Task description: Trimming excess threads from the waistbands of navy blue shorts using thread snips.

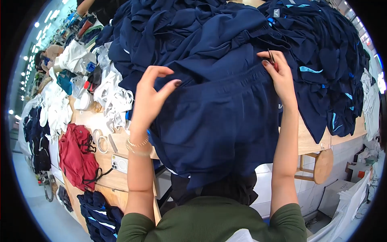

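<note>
Navy shorts (pixel 213 125) with a gathered elastic waistband hang over the near table edge towards my lap, the waistband lying uppermost. My left hand (pixel 151 97) is open at the left end of the waistband, thumb and fingers curved apart with nothing between them. By the waistband's right end, my right hand (pixel 281 76) is closed around a small dark pointed tool (pixel 271 57) that looks like thread snips. Its thumb is close against the cloth; whether it also pinches the fabric I cannot tell. Just beyond lies a big heap of navy garments (pixel 181 32).
More navy garments with light blue trim (pixel 322 52) are piled at right. Left stand white cloth bundles (pixel 113 92), tape rolls (pixel 102 144), a phone (pixel 119 163) and a red backpack (pixel 78 157). Folded navy clothes (pixel 98 213) lie lower left; a wooden stool (pixel 323 166) is at right.
</note>
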### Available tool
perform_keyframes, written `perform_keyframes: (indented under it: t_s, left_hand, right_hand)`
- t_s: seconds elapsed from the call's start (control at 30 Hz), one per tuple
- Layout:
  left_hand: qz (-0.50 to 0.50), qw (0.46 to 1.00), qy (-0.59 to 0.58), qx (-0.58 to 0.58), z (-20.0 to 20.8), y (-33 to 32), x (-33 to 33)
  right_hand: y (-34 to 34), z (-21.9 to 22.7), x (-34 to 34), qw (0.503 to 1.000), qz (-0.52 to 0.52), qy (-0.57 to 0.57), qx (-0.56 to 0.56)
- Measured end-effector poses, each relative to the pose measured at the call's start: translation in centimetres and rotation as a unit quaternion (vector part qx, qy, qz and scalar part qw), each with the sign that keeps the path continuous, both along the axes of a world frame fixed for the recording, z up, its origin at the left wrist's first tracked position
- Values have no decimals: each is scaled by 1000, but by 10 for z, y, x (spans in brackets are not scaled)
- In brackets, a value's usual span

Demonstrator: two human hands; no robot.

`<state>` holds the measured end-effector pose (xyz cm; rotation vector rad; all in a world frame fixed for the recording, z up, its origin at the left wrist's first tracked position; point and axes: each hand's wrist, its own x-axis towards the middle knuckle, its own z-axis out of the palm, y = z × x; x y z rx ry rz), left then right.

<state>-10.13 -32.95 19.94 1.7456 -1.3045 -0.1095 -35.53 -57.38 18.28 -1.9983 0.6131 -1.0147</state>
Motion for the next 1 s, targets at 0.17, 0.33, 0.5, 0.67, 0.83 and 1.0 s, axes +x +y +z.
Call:
perform_keyframes:
  t_s: [0.17,0.33,0.5,0.67,0.83,1.0]
  left_hand:
    - [-97,984,-149,-32,4,-18,-75]
    - [-51,990,-134,-20,-21,-31,-86]
    - [-72,987,-140,15,-25,-19,-75]
    - [-86,996,-31,-6,-18,-19,-80]
    - [-62,996,46,-47,10,-13,-59]
    - [-142,965,211,66,-13,-36,-16]
  right_hand:
    - [70,13,-32,981,-102,-86,142]
    - [100,-13,-5,996,-43,-42,-65]
    - [90,-12,1,993,-49,34,-99]
    - [83,6,4,994,-9,-46,-95]
    - [71,44,30,975,-4,-101,-197]
    - [45,-16,73,970,-62,30,-234]
